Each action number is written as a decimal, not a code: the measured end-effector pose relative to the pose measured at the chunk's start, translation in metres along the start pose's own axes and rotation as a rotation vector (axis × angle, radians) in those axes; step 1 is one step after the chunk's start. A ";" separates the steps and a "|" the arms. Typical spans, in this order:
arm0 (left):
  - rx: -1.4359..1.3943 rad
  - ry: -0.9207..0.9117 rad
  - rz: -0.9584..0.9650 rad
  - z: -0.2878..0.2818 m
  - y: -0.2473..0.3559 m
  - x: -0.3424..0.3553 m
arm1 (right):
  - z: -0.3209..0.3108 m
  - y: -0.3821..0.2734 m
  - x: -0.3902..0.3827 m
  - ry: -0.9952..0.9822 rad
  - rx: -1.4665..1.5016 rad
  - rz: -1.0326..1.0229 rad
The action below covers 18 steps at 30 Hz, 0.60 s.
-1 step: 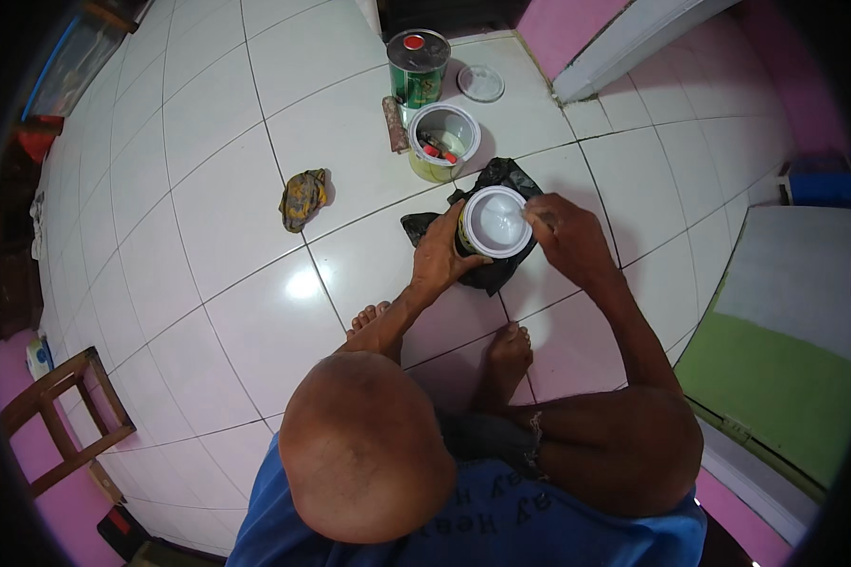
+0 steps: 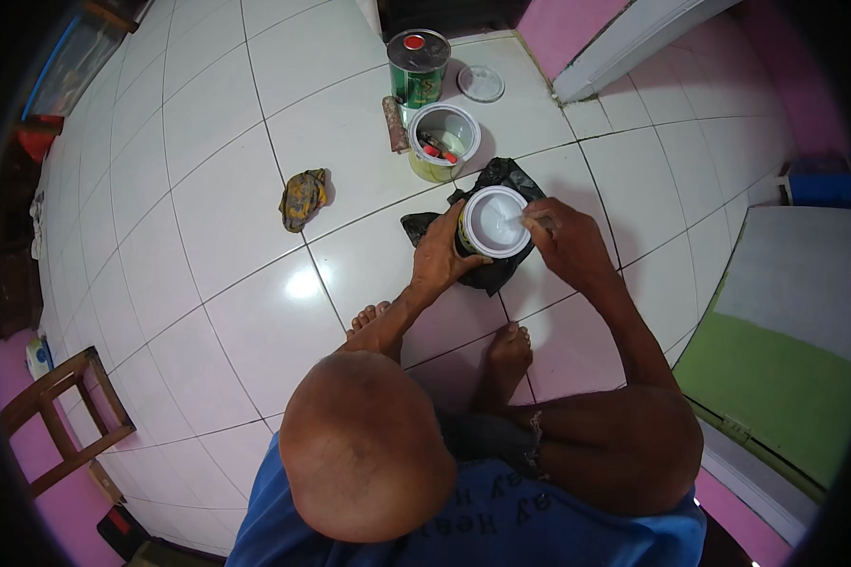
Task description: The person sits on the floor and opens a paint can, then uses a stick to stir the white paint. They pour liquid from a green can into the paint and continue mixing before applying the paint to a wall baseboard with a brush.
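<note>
An open paint tub [image 2: 494, 248] with a white rim and white paint [image 2: 497, 223] inside stands on a crumpled black plastic bag [image 2: 504, 174]. My left hand [image 2: 437, 257] is wrapped round its left side, thumb along the near edge. Over the right rim, the fingers of my right hand [image 2: 567, 241] are pinched together. A pale streak runs from them into the paint, but what they hold is too hidden to name. Just beyond the tub sits a second open tub [image 2: 432, 168] with red-handled tools [image 2: 435, 151] in it.
Behind the second tub are a green metal can [image 2: 416, 80], a round clear lid [image 2: 481, 83] and a paint roller [image 2: 393, 125]. A crumpled yellow-grey cloth [image 2: 303, 200] lies to the left on the tiles. A green and white door panel [image 2: 766, 378] is at the right.
My right hand has shifted slightly at the rim, and the pale streak in the paint looks different. My left hand and the tub stay in place.
</note>
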State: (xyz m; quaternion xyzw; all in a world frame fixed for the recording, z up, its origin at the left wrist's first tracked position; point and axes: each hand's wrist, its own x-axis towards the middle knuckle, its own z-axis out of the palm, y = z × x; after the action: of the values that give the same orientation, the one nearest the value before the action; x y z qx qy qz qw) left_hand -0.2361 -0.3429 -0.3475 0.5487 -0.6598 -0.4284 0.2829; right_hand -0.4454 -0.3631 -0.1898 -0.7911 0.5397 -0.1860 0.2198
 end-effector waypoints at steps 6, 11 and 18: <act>0.015 0.054 0.070 0.000 -0.003 0.003 | 0.016 0.004 0.010 0.029 0.172 -0.045; 0.005 0.018 0.036 -0.003 0.001 0.004 | 0.000 0.000 0.016 0.011 -0.063 0.015; 0.032 0.053 0.044 0.000 -0.002 0.003 | 0.015 -0.001 0.009 0.011 0.143 -0.118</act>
State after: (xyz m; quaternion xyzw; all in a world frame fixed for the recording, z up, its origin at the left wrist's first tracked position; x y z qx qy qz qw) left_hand -0.2355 -0.3458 -0.3498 0.5497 -0.6707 -0.3968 0.3011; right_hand -0.4334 -0.3689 -0.2012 -0.8027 0.4788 -0.2408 0.2616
